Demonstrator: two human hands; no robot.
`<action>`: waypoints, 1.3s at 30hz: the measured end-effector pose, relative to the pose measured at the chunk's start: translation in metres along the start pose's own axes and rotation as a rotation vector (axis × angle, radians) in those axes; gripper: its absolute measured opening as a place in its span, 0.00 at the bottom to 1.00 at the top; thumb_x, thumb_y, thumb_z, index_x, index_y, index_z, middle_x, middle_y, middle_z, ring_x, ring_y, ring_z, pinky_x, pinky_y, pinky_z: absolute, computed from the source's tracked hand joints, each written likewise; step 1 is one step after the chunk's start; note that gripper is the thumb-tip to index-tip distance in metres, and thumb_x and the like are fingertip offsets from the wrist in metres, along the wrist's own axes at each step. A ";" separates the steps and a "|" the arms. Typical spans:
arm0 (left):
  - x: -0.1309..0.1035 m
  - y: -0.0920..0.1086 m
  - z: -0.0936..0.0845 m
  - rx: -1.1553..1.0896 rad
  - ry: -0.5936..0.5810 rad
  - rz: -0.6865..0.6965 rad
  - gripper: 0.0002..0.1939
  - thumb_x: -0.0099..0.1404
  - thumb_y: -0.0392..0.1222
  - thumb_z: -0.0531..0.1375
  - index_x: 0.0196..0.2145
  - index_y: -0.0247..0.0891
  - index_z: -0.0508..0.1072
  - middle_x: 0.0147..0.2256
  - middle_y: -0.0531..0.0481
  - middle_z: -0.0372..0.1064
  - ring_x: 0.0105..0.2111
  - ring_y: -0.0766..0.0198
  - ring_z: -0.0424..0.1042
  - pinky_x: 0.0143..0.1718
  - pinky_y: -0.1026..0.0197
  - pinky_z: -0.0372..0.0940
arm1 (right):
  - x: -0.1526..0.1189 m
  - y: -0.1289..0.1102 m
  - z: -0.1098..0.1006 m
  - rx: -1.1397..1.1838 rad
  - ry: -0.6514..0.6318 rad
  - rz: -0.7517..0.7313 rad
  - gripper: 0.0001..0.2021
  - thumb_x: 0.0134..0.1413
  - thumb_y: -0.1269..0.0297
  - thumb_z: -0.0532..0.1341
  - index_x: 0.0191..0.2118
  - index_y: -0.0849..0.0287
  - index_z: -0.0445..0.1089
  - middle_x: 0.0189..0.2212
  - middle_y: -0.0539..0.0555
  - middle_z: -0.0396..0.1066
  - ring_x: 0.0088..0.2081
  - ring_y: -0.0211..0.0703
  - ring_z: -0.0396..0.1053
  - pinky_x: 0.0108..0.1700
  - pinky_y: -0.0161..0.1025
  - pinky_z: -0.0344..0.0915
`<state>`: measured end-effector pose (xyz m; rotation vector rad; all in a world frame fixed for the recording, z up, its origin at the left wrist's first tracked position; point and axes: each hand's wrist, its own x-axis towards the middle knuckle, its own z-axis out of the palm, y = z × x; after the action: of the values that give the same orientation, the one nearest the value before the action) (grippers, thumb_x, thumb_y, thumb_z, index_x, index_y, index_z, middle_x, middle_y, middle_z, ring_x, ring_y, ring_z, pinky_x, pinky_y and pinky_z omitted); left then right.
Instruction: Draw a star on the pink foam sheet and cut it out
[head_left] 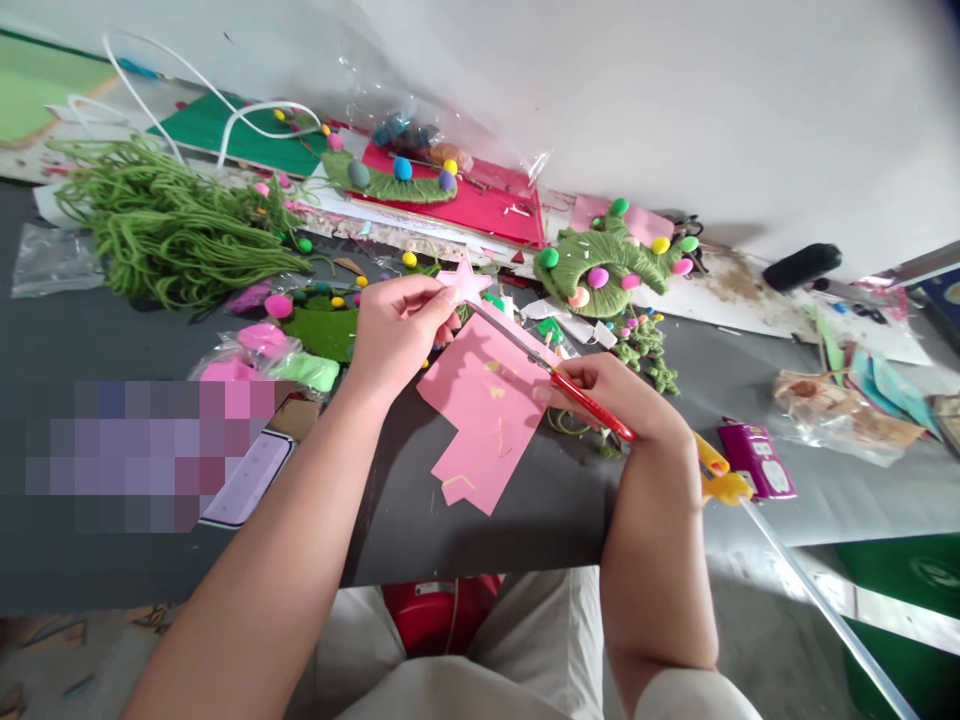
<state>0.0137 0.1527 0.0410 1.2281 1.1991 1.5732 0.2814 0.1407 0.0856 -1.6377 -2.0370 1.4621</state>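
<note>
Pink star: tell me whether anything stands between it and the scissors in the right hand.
Nothing visible blocks the way: the red-handled scissors in the right hand point toward the pink star. The left hand grips the star, its fingertips close to the blade tips.

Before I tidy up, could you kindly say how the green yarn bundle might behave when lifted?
The green yarn bundle would probably flop, since its strands lie loose and curled. It looks fairly light for its bulk, being loosely piled. Its stray ends might drag the nearby pink ball.
</note>
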 end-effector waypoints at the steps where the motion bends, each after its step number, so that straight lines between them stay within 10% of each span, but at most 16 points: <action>1: 0.000 0.000 0.000 -0.004 0.002 -0.001 0.08 0.64 0.36 0.67 0.27 0.40 0.82 0.22 0.52 0.72 0.18 0.68 0.67 0.22 0.64 0.64 | 0.000 0.001 0.000 0.003 0.003 0.000 0.31 0.50 0.35 0.71 0.24 0.56 0.59 0.19 0.44 0.53 0.22 0.34 0.49 0.24 0.38 0.43; 39: -0.001 0.005 0.003 -0.099 0.018 -0.070 0.08 0.62 0.37 0.68 0.24 0.41 0.81 0.22 0.49 0.72 0.19 0.66 0.66 0.21 0.60 0.61 | 0.001 0.003 -0.002 -0.025 0.052 -0.029 0.32 0.43 0.40 0.76 0.23 0.56 0.56 0.23 0.44 0.45 0.26 0.35 0.43 0.28 0.38 0.40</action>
<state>0.0166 0.1512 0.0455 1.0990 1.1496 1.5758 0.2840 0.1419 0.0842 -1.6311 -2.0504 1.3760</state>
